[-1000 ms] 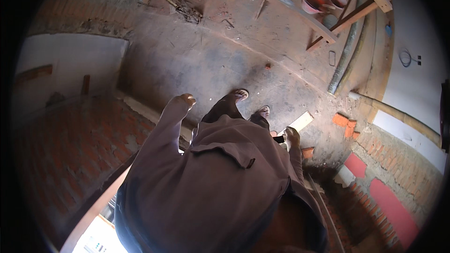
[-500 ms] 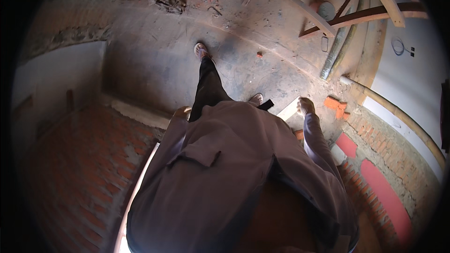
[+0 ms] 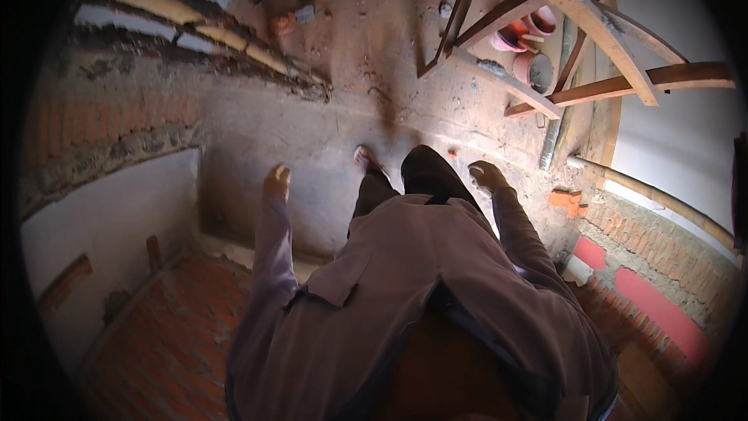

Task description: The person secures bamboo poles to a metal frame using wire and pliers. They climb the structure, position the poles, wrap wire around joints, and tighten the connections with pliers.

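My left hand (image 3: 278, 181) hangs out in front on the left, over the dark smooth floor. Its fingers are curled in loosely, and nothing shows in them. On the right, my right hand (image 3: 488, 176) is held beside my dark trouser leg (image 3: 433, 171) with its fingers bent over. A narrow pale strip shows just below that hand; whether it is a held thing or light on the floor I cannot make out. My sandalled foot (image 3: 365, 157) is on the floor between the hands.
Wooden frame pieces (image 3: 608, 39) stand at the far right, by red tubs (image 3: 510, 35) and a grey-filled bucket (image 3: 538, 70). Broken bricks (image 3: 567, 201) and a bamboo pole (image 3: 654, 199) lie on the right. Old poles (image 3: 210, 27) lie at the far left, above a low wall (image 3: 117, 210).
My left hand has swung forward and out from beside my body. The right hand has shifted slightly left. One leg has come forward, and the view has moved ahead toward the wooden frame.
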